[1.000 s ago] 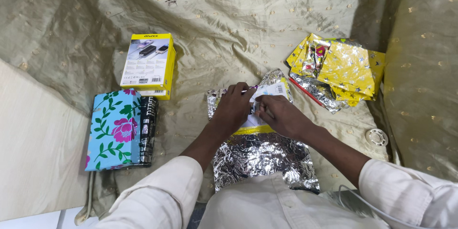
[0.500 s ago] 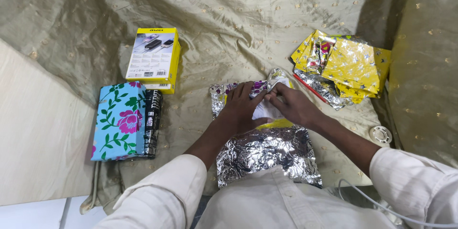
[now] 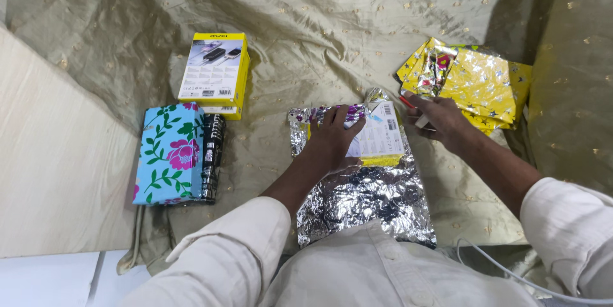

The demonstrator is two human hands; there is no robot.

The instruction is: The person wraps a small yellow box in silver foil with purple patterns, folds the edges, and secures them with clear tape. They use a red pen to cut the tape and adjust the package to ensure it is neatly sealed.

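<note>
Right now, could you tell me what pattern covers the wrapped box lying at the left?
Light blue with pink flowers and green leaves on the wrapped box, clearest in the head view.

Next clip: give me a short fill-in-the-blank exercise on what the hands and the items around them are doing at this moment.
1. The left hand presses flat on the yellow box that lies on the ____ wrapping sheet.
2. The right hand is off the box, beside the pile of ____ starred wrapping paper.
3. The parcel wrapped in floral paper lies on the person's ____ side.
4. The second yellow box lies ____, no hand on it.

Missing words: silver; yellow; left; unwrapped
</note>
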